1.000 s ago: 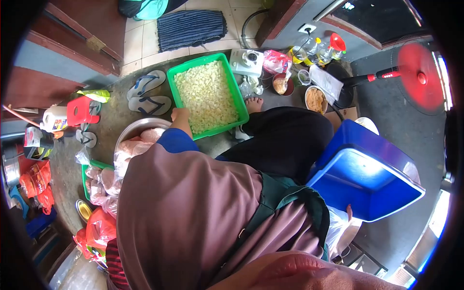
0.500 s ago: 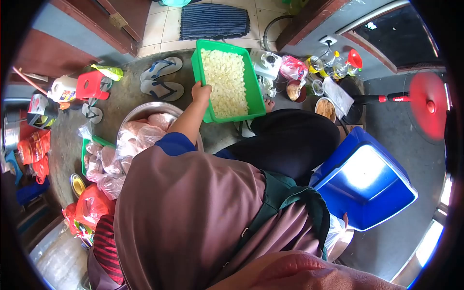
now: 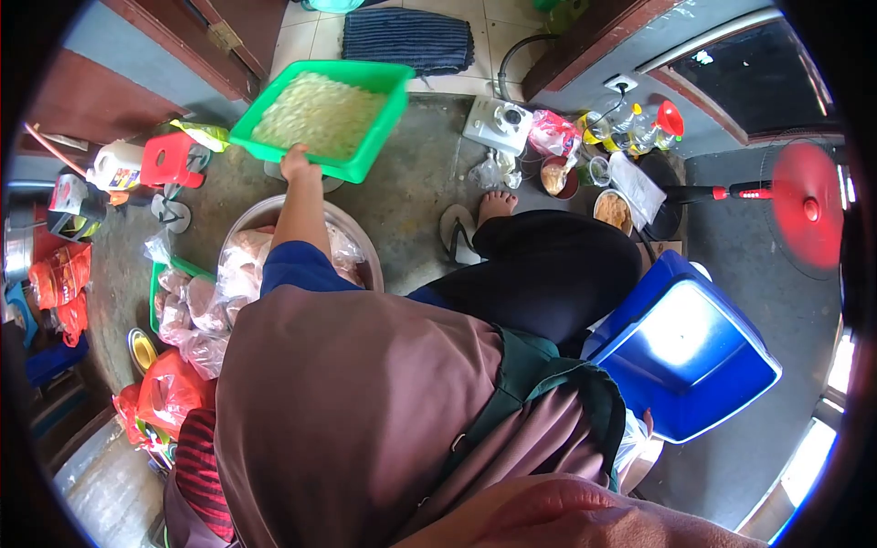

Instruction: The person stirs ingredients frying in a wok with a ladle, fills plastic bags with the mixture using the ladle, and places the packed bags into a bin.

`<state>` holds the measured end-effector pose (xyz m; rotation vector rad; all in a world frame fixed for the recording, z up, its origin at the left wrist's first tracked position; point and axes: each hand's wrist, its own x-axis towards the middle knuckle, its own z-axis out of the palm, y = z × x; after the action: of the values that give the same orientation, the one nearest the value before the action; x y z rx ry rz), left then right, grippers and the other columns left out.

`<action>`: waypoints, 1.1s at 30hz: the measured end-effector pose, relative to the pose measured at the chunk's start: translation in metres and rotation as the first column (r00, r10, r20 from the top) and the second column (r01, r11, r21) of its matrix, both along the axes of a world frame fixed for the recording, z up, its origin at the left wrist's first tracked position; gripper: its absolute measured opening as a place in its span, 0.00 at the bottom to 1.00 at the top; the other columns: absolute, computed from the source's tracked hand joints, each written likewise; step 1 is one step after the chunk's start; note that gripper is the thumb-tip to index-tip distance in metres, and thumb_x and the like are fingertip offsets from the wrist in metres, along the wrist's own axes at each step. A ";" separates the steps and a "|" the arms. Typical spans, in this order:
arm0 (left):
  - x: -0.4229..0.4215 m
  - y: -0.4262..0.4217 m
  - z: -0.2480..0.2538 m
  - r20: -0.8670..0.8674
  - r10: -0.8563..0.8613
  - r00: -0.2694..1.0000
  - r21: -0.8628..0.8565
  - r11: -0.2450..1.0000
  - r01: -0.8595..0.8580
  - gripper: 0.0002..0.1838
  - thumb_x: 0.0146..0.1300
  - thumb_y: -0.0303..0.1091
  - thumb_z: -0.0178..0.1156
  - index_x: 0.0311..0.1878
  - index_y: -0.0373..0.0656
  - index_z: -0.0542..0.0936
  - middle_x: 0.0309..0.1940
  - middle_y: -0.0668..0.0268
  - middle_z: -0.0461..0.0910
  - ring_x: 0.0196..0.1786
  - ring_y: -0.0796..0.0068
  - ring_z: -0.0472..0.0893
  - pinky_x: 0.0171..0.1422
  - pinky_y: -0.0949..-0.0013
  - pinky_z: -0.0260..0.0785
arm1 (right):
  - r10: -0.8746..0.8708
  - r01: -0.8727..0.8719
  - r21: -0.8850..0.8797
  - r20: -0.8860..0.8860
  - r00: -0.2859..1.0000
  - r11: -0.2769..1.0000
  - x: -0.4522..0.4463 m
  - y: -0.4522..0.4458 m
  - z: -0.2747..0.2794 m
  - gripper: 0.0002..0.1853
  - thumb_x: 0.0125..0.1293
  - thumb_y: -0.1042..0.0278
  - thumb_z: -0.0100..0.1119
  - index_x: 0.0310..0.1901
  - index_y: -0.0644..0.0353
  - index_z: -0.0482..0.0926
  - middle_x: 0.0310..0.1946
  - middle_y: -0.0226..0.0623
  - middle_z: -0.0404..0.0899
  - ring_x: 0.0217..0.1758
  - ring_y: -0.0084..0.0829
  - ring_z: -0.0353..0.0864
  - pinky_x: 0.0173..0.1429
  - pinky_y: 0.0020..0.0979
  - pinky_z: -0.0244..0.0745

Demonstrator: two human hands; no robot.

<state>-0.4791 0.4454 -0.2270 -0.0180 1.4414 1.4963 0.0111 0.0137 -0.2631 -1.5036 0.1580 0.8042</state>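
My left hand (image 3: 300, 164) grips the near rim of a green plastic tray (image 3: 388, 119), held out in front of me at a tilt. Pale chopped pieces (image 3: 315, 114), their kind unclear, are spread inside it. At my right side, a blue plastic tub (image 3: 639, 361) leans with its opening facing away from my body. Only a fingertip of my right hand (image 3: 649, 422) shows, hooked over the tub's near edge; the other fingers are hidden. Below my left forearm stands a large metal basin (image 3: 373, 265) with bagged pinkish meat (image 3: 343, 251).
A green crate (image 3: 153, 301) of bagged meat and a red bag (image 3: 175, 388) are at left. Ahead lie a sandal (image 3: 454, 228) and a white appliance (image 3: 498, 125). Bottles (image 3: 639, 132), a bowl of brownish food (image 3: 612, 210) and a spinning red fan (image 3: 808, 208) stand at right.
The green tray has swung left and slightly away in my left hand, turning as it went. It now covers the pair of sandals; my right foot shows more fully. The blue tub has barely shifted.
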 end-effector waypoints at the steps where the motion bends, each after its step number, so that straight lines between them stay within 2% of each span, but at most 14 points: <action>1: -0.012 0.002 0.000 0.025 0.070 0.997 -0.012 0.998 -0.069 0.16 0.44 0.21 0.61 0.38 0.38 0.70 0.35 0.61 0.72 0.35 0.65 0.70 0.39 0.58 0.66 | -0.008 0.008 -0.014 0.008 1.000 1.000 0.000 -0.010 0.008 0.14 0.67 0.59 0.45 0.42 0.61 0.74 0.36 0.35 0.75 0.38 0.30 0.74 0.43 0.34 0.71; 5: -0.074 0.028 -0.082 -0.039 -0.059 0.998 -0.069 0.996 0.056 0.25 0.53 0.33 0.65 0.53 0.38 0.68 0.50 0.57 0.71 0.46 0.60 0.73 0.47 0.55 0.69 | -0.055 0.059 -0.071 0.054 0.997 0.996 0.002 -0.050 0.043 0.14 0.67 0.59 0.46 0.43 0.61 0.75 0.36 0.35 0.76 0.37 0.30 0.75 0.42 0.32 0.71; 11: -0.051 -0.001 -0.027 -0.055 -0.332 0.942 -0.543 0.801 0.251 0.33 0.52 0.36 0.65 0.61 0.35 0.67 0.62 0.49 0.66 0.53 0.57 0.75 0.52 0.53 0.69 | -0.134 0.152 -0.097 0.168 0.977 0.984 0.019 -0.152 0.136 0.15 0.67 0.60 0.47 0.44 0.62 0.75 0.36 0.34 0.76 0.37 0.28 0.75 0.42 0.29 0.72; 14: -0.024 0.016 -0.012 -0.103 -0.261 0.960 -0.447 0.874 0.190 0.34 0.51 0.37 0.65 0.61 0.32 0.66 0.60 0.49 0.67 0.53 0.57 0.75 0.53 0.52 0.69 | -0.177 0.206 -0.087 0.266 0.948 0.975 0.026 -0.204 0.204 0.15 0.67 0.60 0.47 0.44 0.63 0.76 0.36 0.34 0.77 0.36 0.27 0.76 0.42 0.28 0.73; 17: 0.054 -0.001 0.064 -0.274 -0.386 0.881 -0.031 0.919 0.393 0.37 0.51 0.38 0.64 0.65 0.41 0.63 0.58 0.55 0.69 0.58 0.61 0.70 0.57 0.51 0.64 | -0.203 0.239 -0.036 0.409 0.890 0.970 0.040 -0.241 0.270 0.15 0.67 0.60 0.48 0.44 0.63 0.76 0.36 0.34 0.77 0.36 0.27 0.76 0.41 0.26 0.73; 19: 0.106 -0.022 0.137 -0.312 -0.759 0.571 0.141 0.557 0.818 0.35 0.57 0.50 0.59 0.65 0.46 0.62 0.60 0.60 0.68 0.62 0.64 0.68 0.63 0.50 0.56 | -0.212 0.238 0.015 0.518 0.829 0.971 0.055 -0.251 0.309 0.15 0.68 0.60 0.48 0.45 0.64 0.76 0.36 0.34 0.77 0.36 0.26 0.76 0.41 0.25 0.73; 21: 0.153 -0.054 0.203 -0.255 -0.916 0.308 0.359 0.206 0.910 0.31 0.65 0.54 0.50 0.65 0.46 0.63 0.61 0.60 0.68 0.64 0.64 0.67 0.64 0.50 0.55 | -0.268 0.313 0.058 0.674 0.688 0.948 0.012 -0.165 0.365 0.15 0.64 0.65 0.49 0.47 0.65 0.75 0.38 0.38 0.77 0.40 0.33 0.78 0.44 0.34 0.76; 23: 0.176 -0.090 0.255 -0.353 -0.935 0.024 0.501 -0.167 0.849 0.30 0.67 0.53 0.48 0.67 0.48 0.60 0.61 0.61 0.69 0.59 0.67 0.73 0.59 0.59 0.66 | -0.018 -0.038 0.108 0.471 0.882 0.993 0.021 -0.147 0.389 0.19 0.62 0.61 0.51 0.49 0.66 0.76 0.35 0.39 0.78 0.33 0.32 0.79 0.38 0.34 0.75; 24: 0.180 -0.106 0.276 -0.437 -0.890 -0.130 0.534 -0.373 0.759 0.31 0.67 0.53 0.49 0.68 0.48 0.59 0.61 0.62 0.68 0.58 0.68 0.74 0.57 0.60 0.67 | 0.093 -0.118 -0.026 0.784 0.613 0.993 0.011 -0.127 0.390 0.19 0.60 0.59 0.54 0.47 0.67 0.77 0.31 0.39 0.78 0.33 0.30 0.78 0.37 0.31 0.74; 26: 0.176 -0.137 0.301 -0.395 -0.833 -0.388 0.560 -0.553 0.618 0.40 0.60 0.57 0.57 0.68 0.47 0.57 0.60 0.63 0.67 0.59 0.67 0.72 0.57 0.61 0.68 | 0.161 -0.018 -0.212 0.682 0.713 0.977 -0.018 -0.060 0.429 0.23 0.57 0.52 0.57 0.44 0.65 0.80 0.40 0.41 0.79 0.37 0.31 0.78 0.43 0.30 0.73; 27: 0.179 -0.150 0.302 -0.460 -0.807 -0.371 0.577 -0.589 0.566 0.38 0.58 0.57 0.59 0.65 0.45 0.61 0.58 0.61 0.70 0.59 0.64 0.73 0.58 0.54 0.69 | 0.142 0.001 -0.208 0.669 0.730 0.978 -0.005 -0.047 0.408 0.22 0.56 0.54 0.60 0.45 0.65 0.79 0.42 0.41 0.79 0.41 0.33 0.78 0.47 0.33 0.72; 29: 0.177 -0.168 0.297 -0.222 -0.923 -0.313 0.427 -0.381 0.820 0.33 0.60 0.53 0.60 0.62 0.43 0.64 0.56 0.61 0.71 0.58 0.65 0.73 0.56 0.54 0.70 | 0.178 -0.057 -0.202 0.653 0.736 0.978 -0.031 0.002 0.414 0.21 0.56 0.62 0.62 0.48 0.66 0.76 0.44 0.43 0.79 0.47 0.35 0.77 0.52 0.35 0.72; 31: 0.177 -0.180 0.296 -0.084 -0.996 0.043 0.400 0.006 0.917 0.27 0.61 0.40 0.59 0.60 0.41 0.65 0.52 0.61 0.73 0.54 0.64 0.75 0.51 0.54 0.74 | 0.091 -0.257 0.209 0.582 0.808 0.944 -0.052 0.029 0.391 0.16 0.60 0.74 0.57 0.50 0.66 0.74 0.40 0.42 0.78 0.45 0.29 0.76 0.47 0.31 0.72; 33: 0.162 -0.174 0.247 0.022 -0.974 0.226 0.341 0.220 0.914 0.24 0.59 0.33 0.57 0.58 0.40 0.66 0.50 0.61 0.74 0.51 0.63 0.77 0.50 0.55 0.75 | 0.355 -0.422 -0.043 0.623 0.697 0.906 -0.073 0.043 0.376 0.17 0.59 0.67 0.62 0.48 0.66 0.75 0.41 0.37 0.79 0.46 0.28 0.76 0.51 0.30 0.70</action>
<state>-0.3166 0.2717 0.0204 0.7455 0.6922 0.5183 -0.0614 0.0568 0.1133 -1.6493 -0.7193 0.5866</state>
